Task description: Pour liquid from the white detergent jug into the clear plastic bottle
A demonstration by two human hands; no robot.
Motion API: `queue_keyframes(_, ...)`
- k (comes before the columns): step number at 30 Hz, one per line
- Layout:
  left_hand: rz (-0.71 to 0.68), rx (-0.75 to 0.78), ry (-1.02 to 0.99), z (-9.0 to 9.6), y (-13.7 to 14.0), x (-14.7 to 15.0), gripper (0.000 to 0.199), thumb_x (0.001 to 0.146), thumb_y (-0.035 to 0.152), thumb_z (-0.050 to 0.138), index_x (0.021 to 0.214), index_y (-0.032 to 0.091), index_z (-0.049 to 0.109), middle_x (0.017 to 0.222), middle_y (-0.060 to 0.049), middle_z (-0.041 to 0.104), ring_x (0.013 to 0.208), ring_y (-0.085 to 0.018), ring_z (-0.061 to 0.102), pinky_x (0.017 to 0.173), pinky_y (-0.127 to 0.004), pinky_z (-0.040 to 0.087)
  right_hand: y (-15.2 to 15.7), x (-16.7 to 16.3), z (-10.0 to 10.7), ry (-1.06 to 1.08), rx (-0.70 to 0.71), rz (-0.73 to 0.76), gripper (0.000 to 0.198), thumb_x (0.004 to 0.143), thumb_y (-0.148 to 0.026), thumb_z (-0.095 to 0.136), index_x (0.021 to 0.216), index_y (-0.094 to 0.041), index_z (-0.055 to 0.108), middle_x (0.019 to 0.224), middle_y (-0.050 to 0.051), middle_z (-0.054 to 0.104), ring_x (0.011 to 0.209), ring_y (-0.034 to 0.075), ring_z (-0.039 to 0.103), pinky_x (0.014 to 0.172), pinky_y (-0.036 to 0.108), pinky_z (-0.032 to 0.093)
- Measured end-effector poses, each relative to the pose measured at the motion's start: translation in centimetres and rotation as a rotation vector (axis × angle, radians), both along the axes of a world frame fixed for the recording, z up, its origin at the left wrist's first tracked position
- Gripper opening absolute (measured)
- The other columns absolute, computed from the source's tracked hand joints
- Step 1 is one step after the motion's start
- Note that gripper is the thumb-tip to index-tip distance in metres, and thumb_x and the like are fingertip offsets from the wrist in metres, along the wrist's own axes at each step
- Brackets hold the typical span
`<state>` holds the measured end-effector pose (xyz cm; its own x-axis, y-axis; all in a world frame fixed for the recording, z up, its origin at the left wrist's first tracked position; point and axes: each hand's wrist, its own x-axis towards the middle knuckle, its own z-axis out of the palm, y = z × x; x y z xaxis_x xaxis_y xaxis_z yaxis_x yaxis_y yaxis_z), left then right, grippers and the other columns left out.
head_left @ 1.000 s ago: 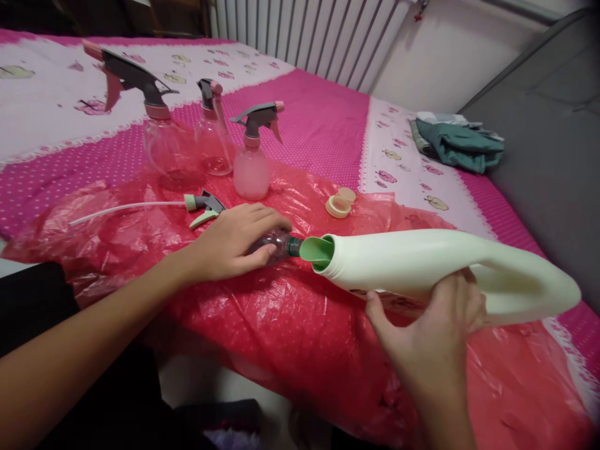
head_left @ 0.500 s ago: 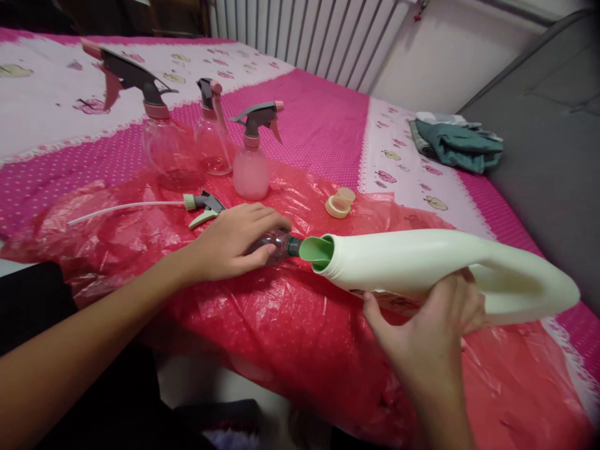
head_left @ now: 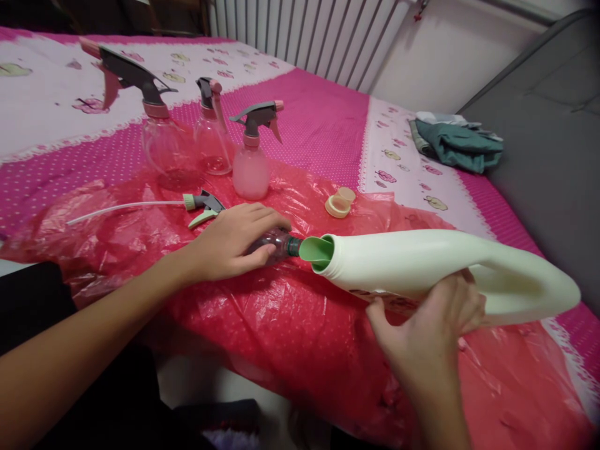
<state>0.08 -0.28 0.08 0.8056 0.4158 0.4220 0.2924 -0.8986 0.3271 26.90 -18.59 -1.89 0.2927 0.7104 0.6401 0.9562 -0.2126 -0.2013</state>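
My left hand wraps round a clear bottle with a dark green neck; most of its body is hidden under the palm. Against that neck rests the green spout of a large pale green jug, tilted almost level. My right hand grips the jug from below near its handle. Whether liquid flows between the two cannot be made out. Beyond my left wrist lies a loose trigger sprayer head with a light green collar and a long thin tube.
Three spray bottles with pink-and-grey heads stand behind: a large clear one, a smaller clear one and a cloudy one. A yellowish cap lies on the red plastic sheet. Folded clothes lie at the back right.
My right thumb has shifted slightly to the right along the jug's underside. Otherwise the hands, bottle and jug hold nearly the same position.
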Motion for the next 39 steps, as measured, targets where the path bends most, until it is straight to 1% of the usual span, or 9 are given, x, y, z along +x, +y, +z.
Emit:
queue_keyframes(3, 0.007, -0.001, 0.008, 0.03, -0.02, 0.04, 0.034, 0.106, 0.044, 0.045, 0.124, 0.021, 0.060, 0.119, -0.010, 0.073, 0.105, -0.029, 0.068, 0.092, -0.042, 0.048, 0.14, -0.04, -0.16, -0.020, 0.011, 0.000, 0.092, 0.082, -0.051, 0.063, 0.152, 0.004, 0.038, 0.146, 0.037, 0.044, 0.143, 0.055, 0.036, 0.114, 0.080, 0.023)
queue_keyframes(6, 0.010, 0.003, 0.014, 0.03, -0.04, 0.04, 0.034, 0.105, 0.044, 0.044, 0.125, 0.021, 0.060, 0.120, -0.010, 0.073, 0.105, -0.029, 0.067, 0.094, -0.042, 0.049, 0.39, -0.11, -0.47, -0.052, 0.043, -0.014, 0.108, 0.080, -0.065, 0.067, 0.155, 0.005, 0.034, 0.149, 0.039, 0.041, 0.145, 0.055, 0.034, 0.116, 0.080, 0.022)
queue_keyframes(8, 0.011, 0.006, 0.018, 0.02, -0.05, 0.00, 0.035, 0.105, 0.046, 0.044, 0.125, 0.022, 0.060, 0.120, -0.010, 0.073, 0.106, -0.029, 0.068, 0.094, -0.042, 0.049, 0.52, -0.15, -0.66, -0.055, 0.060, -0.023, 0.115, 0.079, -0.070, 0.068, 0.157, 0.006, 0.032, 0.149, 0.040, 0.040, 0.145, 0.055, 0.034, 0.116, 0.080, 0.021)
queue_keyframes(16, 0.003, 0.014, 0.000, -0.07, 0.02, -0.01, 0.034, 0.106, 0.045, 0.044, 0.124, 0.021, 0.060, 0.118, -0.010, 0.073, 0.104, -0.029, 0.068, 0.092, -0.042, 0.048, 0.53, -0.41, -0.61, -0.056, 0.075, -0.018, 0.108, 0.078, -0.056, 0.067, 0.156, 0.010, 0.033, 0.148, 0.041, 0.041, 0.144, 0.057, 0.036, 0.115, 0.082, 0.021)
queue_keyframes(20, 0.006, 0.006, 0.006, -0.12, 0.03, -0.01, 0.034, 0.106, 0.045, 0.044, 0.125, 0.021, 0.060, 0.120, -0.010, 0.073, 0.104, -0.029, 0.068, 0.093, -0.042, 0.048, 0.57, -0.44, -0.51, -0.053, 0.083, -0.019, 0.110, 0.078, -0.060, 0.067, 0.152, 0.014, 0.036, 0.144, 0.043, 0.043, 0.142, 0.060, 0.037, 0.114, 0.083, 0.021)
queue_keyframes(23, 0.006, 0.012, 0.007, -0.09, 0.00, -0.02, 0.035, 0.106, 0.046, 0.044, 0.125, 0.021, 0.060, 0.120, -0.010, 0.073, 0.104, -0.029, 0.068, 0.094, -0.042, 0.048, 0.66, -0.44, -0.56, -0.050, 0.078, -0.021, 0.113, 0.077, -0.063, 0.069, 0.154, 0.012, 0.034, 0.146, 0.043, 0.041, 0.143, 0.060, 0.035, 0.114, 0.084, 0.020)
queue_keyframes(28, 0.009, 0.004, 0.010, 0.02, 0.02, 0.07, 0.035, 0.106, 0.046, 0.044, 0.125, 0.021, 0.060, 0.119, -0.010, 0.073, 0.104, -0.028, 0.068, 0.094, -0.041, 0.049, 0.61, -0.63, -0.51, -0.024, 0.081, -0.017, 0.102, 0.080, -0.054, 0.066, 0.154, 0.008, 0.035, 0.147, 0.040, 0.042, 0.144, 0.057, 0.035, 0.116, 0.082, 0.019)
queue_keyframes(35, 0.003, 0.021, 0.000, -0.10, 0.06, 0.14, 0.034, 0.107, 0.044, 0.044, 0.126, 0.020, 0.060, 0.119, -0.010, 0.073, 0.105, -0.028, 0.067, 0.094, -0.040, 0.048, 0.64, -0.45, -0.58, -0.023, 0.074, -0.017, 0.099, 0.079, -0.051, 0.062, 0.152, 0.011, 0.036, 0.146, 0.039, 0.042, 0.144, 0.057, 0.035, 0.117, 0.080, 0.018)
queue_keyframes(39, -0.002, 0.025, -0.004, -0.24, 0.13, 0.00, 0.035, 0.107, 0.045, 0.044, 0.126, 0.020, 0.060, 0.119, -0.010, 0.073, 0.105, -0.028, 0.067, 0.092, -0.040, 0.047, 0.77, -0.39, -0.61, -0.045, 0.071, -0.015, 0.104, 0.080, -0.058, 0.064, 0.153, 0.011, 0.035, 0.146, 0.041, 0.042, 0.143, 0.058, 0.035, 0.116, 0.082, 0.019)
